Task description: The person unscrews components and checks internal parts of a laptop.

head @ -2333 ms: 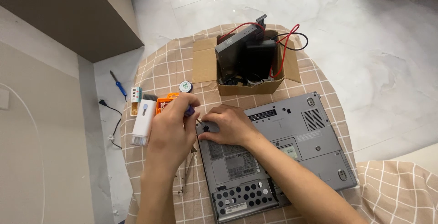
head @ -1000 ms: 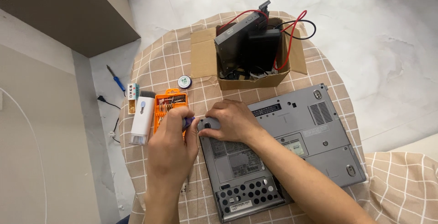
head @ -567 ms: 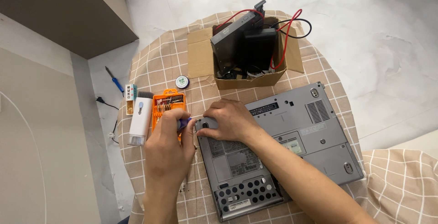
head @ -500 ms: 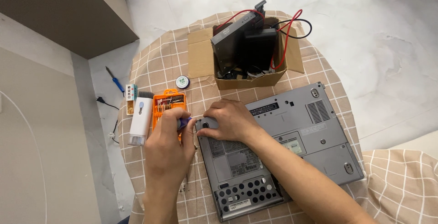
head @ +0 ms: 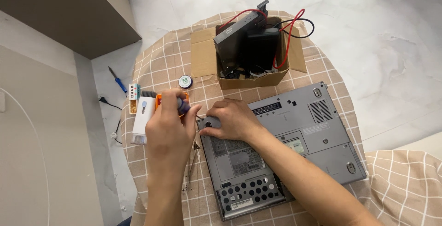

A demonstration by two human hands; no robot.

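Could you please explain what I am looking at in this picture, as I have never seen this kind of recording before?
There is no machine here: a camera worn on a person's head looks down at their two bare hands. A grey laptop turned bottom-up lies on a round table with a beige checked cloth. The left hand grips a small blue-handled screwdriver aimed at the laptop's corner; the right hand presses flat on that corner. Behind stands an open cardboard box of black parts and red wires. An orange tool case and a white device lie to the left.
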